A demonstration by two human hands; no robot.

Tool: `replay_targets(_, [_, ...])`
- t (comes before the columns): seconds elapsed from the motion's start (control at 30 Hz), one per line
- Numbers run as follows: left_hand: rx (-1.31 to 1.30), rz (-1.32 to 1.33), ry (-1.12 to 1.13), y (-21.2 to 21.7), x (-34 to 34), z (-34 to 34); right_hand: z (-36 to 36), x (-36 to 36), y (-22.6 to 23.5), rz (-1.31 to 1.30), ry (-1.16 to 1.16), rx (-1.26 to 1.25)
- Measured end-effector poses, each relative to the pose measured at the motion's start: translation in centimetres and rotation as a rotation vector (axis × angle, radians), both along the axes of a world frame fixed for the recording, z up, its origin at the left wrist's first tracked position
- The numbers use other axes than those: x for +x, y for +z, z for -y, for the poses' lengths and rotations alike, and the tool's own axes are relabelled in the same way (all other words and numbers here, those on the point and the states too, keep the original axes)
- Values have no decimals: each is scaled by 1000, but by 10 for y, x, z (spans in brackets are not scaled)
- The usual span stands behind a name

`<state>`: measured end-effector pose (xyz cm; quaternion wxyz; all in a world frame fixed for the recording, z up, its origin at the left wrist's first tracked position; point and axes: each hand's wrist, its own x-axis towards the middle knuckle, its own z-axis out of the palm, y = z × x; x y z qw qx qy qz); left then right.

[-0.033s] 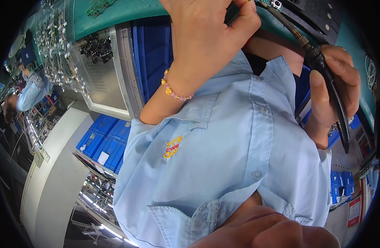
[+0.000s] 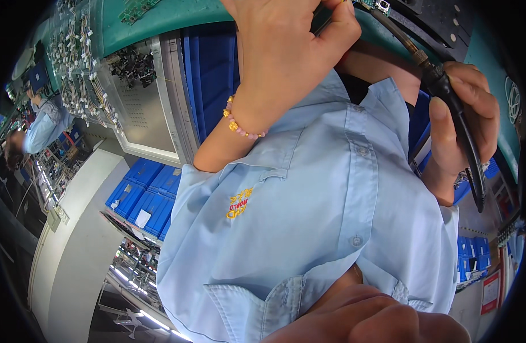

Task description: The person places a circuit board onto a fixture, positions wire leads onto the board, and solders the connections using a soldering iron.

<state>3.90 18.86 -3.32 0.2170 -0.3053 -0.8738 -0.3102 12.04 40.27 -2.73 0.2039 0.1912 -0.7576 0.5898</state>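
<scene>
My right hand (image 2: 466,117) grips a soldering iron (image 2: 450,94) by its black handle, with the cord end trailing down below the palm. The iron's metal shaft slants up and left to a small circuit board (image 2: 382,6) at the top edge; whether the tip touches it I cannot tell. Beside the board, my left hand (image 2: 297,48) has thumb and fingers pinched together. Something thin shows at those fingertips, too small to name and partly cut off by the frame's edge. A beaded bracelet (image 2: 234,123) circles my left wrist.
A green work mat (image 2: 177,14) covers the bench. Wire bundles with white connectors (image 2: 83,63) hang at the left, near a green circuit board (image 2: 138,8). A black fixture (image 2: 431,28) stands at upper right. Blue bins (image 2: 143,191) are stacked lower left; a person (image 2: 43,126) works at far left.
</scene>
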Motion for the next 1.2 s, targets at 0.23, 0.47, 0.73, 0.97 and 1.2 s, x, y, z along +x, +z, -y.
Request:
replay_targets(0.23, [28,5,-9,3,0,-2,-7,0,1,-18,35,-12])
replay_targets(0.47, [-10,-2,-11,-1,0,1,2,0,-1,-5,8,-78])
replay_targets(0.73, [10,-77,-40,-11,-7,2,-1,8,9,123,-85,70])
replay_targets(0.97, [30,-29,-35,0,0,-2,-9,1,3,48,-12,-22])
replay_targets(1.2, [-51,-41,-10,-2,0,0,-6,2,0,-5,19,-30])
